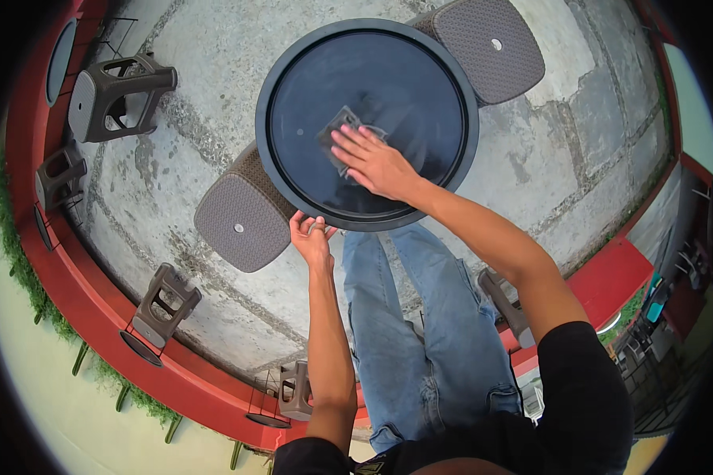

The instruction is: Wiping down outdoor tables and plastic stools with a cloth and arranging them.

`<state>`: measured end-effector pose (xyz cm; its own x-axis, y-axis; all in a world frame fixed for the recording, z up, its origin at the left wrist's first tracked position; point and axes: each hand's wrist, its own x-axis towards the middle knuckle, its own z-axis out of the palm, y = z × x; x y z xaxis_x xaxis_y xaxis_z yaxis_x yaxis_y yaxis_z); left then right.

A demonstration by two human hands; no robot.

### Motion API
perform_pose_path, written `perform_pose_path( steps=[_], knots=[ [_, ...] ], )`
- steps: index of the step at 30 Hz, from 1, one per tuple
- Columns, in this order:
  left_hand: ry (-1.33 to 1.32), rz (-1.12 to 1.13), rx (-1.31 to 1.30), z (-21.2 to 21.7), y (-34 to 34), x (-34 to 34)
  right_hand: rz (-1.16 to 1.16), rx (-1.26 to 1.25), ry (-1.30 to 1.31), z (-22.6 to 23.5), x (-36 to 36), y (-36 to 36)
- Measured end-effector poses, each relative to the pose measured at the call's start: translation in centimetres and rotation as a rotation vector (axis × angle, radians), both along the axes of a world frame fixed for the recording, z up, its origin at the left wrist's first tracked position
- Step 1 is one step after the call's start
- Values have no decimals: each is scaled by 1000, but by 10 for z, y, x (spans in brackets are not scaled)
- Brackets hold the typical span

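A round black table (pixel 293 87) with a raised rim stands in front of my legs, its top dark and shiny with pale streaks. My right hand (pixel 376 162) lies flat with fingers stretched out, pressing a thin grey cloth (pixel 338 119) against the tabletop. Part of the cloth is hidden under the palm and fingers. At the near left edge, my left hand (pixel 313 235) has its fingers curled around the table's rim. The underside of the rim, where some of those fingers go, is out of sight.
A brown woven-pattern stool (pixel 245 226) stands at the table's near left, another stool (pixel 499 47) at the far right. Several plastic stools, including one tipped over (pixel 123 95), line the left side by a red ledge (pixel 63 261). Cracked concrete floor (pixel 206 47) surrounds the table.
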<state>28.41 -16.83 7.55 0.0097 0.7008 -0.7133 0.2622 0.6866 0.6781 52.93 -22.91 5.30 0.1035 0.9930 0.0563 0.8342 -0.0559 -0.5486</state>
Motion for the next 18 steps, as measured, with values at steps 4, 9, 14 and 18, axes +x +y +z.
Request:
perform_pose_path(
  steps=[4,9,14,18],
  knots=[
    [9,0,-11,-7,-3,7,400,23,-49,-15,2,-42],
    [-16,6,-24,2,1,5,-459,-105,-120,2,89,-33],
    [43,-22,-41,1,6,4,-279,-110,125,5,-14,-50],
    [33,-34,-71,1,8,-5,43,13,216,1,-23,-102]
  ],
)
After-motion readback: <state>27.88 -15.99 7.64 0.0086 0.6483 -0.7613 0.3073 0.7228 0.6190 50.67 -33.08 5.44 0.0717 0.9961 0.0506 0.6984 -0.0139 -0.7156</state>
